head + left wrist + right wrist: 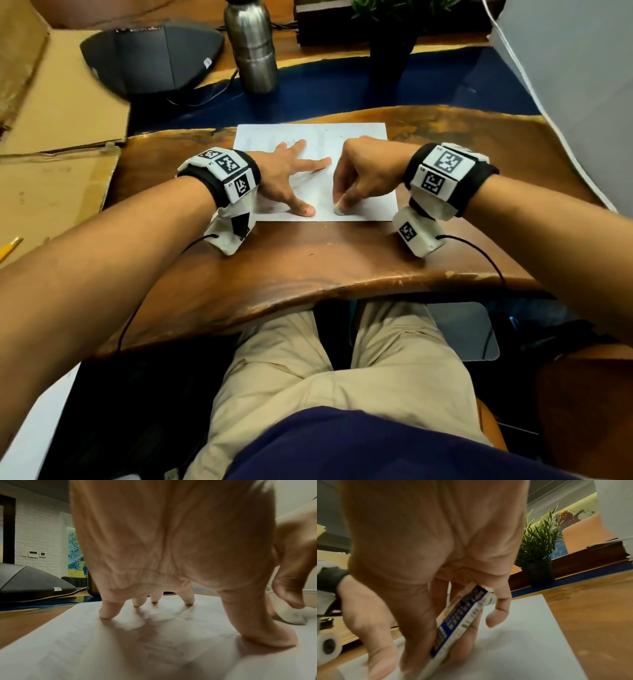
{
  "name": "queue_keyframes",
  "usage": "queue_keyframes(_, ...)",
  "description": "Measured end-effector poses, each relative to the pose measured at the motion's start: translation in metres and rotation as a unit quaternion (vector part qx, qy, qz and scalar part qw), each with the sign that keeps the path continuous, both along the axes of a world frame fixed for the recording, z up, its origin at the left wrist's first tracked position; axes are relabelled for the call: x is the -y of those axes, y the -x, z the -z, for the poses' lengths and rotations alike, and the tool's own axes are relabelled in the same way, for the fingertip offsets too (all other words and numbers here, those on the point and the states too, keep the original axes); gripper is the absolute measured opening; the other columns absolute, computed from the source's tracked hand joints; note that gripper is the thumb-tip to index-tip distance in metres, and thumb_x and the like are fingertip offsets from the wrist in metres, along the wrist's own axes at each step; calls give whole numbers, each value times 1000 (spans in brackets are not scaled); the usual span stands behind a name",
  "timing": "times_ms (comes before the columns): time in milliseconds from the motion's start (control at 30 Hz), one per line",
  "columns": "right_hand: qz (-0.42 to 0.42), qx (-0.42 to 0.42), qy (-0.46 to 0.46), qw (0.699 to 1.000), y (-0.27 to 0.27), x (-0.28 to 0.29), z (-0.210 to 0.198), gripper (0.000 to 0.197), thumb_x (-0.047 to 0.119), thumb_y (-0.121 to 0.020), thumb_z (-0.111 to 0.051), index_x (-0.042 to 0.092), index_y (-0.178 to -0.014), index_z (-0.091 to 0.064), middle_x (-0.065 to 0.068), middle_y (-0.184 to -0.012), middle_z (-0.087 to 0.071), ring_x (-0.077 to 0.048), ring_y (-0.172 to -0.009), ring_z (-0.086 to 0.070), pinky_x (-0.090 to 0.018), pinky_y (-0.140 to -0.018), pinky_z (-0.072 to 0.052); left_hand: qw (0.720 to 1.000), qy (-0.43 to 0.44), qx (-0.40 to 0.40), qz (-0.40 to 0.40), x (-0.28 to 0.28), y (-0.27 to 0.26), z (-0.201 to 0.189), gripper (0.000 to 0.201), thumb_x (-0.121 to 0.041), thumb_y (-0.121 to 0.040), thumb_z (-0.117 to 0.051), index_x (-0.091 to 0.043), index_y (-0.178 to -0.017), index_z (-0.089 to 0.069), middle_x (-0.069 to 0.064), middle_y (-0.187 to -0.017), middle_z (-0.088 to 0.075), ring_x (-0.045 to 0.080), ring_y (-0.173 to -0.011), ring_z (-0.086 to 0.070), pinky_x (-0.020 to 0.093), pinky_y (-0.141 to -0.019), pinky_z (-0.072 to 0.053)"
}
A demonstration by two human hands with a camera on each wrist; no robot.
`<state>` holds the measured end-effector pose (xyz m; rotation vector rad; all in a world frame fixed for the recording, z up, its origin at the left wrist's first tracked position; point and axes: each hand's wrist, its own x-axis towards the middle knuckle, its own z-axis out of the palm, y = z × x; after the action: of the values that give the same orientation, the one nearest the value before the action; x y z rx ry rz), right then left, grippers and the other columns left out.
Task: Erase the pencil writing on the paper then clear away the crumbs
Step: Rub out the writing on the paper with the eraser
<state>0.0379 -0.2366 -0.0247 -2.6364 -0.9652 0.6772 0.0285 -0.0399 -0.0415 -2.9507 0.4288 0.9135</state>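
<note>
A white sheet of paper (370, 144) lies on the wooden desk (308, 260), with faint grey pencil marks across it. My left hand (291, 178) lies spread on the sheet's left half, fingertips (109, 612) and thumb pressing it flat. My right hand (359, 181) grips a white eraser (339, 207) in a blue and white sleeve (462, 618), its bare tip down on the paper near the front edge. In the left wrist view the eraser tip (291, 616) touches the paper (102, 649) to the right of my thumb. Crumbs are too small to make out.
A steel bottle (251, 44), a dark grey device (150, 54) and a potted plant (390, 37) stand behind the paper. Cardboard sheets (51, 113) lie at the left, with a yellow pencil (8, 248) at the far left edge. A white panel (575, 85) rises at the right.
</note>
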Motion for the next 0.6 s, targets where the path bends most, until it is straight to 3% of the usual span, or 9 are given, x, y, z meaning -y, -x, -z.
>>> queue_keyframes(167,85,60,-67,992,-7,-3,8,12,27,-77,-82,17,-85,-81,3,-79,-74,-12,-76,-65,-18,-58,-44,1000,-1,-8,0,1,0,-1,104,-69,-75,-65,-53,-149,5,2,-163,22,29,-150,15,58,-119,-3)
queue_keyframes(300,13,-5,-3,1000,5,-3,6,11,33,-79,-82,24,-82,-78,12,-74,-70,-3,-67,-60,-17,-59,-42,1000,-7,-10,5,0,-1,0,105,-71,-74,-64,-53,-149,7,2,-162,23,30,-150,16,59,-119,-3)
queue_keyframes(367,32,0,-10,999,2,-6,4,12,33,-78,-83,22,-84,-79,12,-73,-70,-6,-70,-62,-18,-61,-44,1000,-12,-12,7,0,-1,1,106,-71,-73,-63,-52,-150,7,2,-162,23,30,-150,15,59,-119,-3)
queue_keyframes(467,113,60,-63,990,-5,-9,7,16,27,-77,-82,14,-88,-81,0,-81,-73,-16,-81,-66,-22,-64,-46,1000,-19,-6,5,2,1,2,106,-74,-73,-62,-52,-150,7,4,-162,22,31,-150,13,59,-119,-5)
queue_keyframes(600,57,20,-35,998,9,-8,11,11,28,-79,-81,19,-84,-79,8,-76,-71,-9,-73,-63,-18,-59,-42,1000,-25,-3,-3,2,2,3,106,-75,-74,-60,-51,-150,10,6,-162,22,33,-150,13,60,-119,-5)
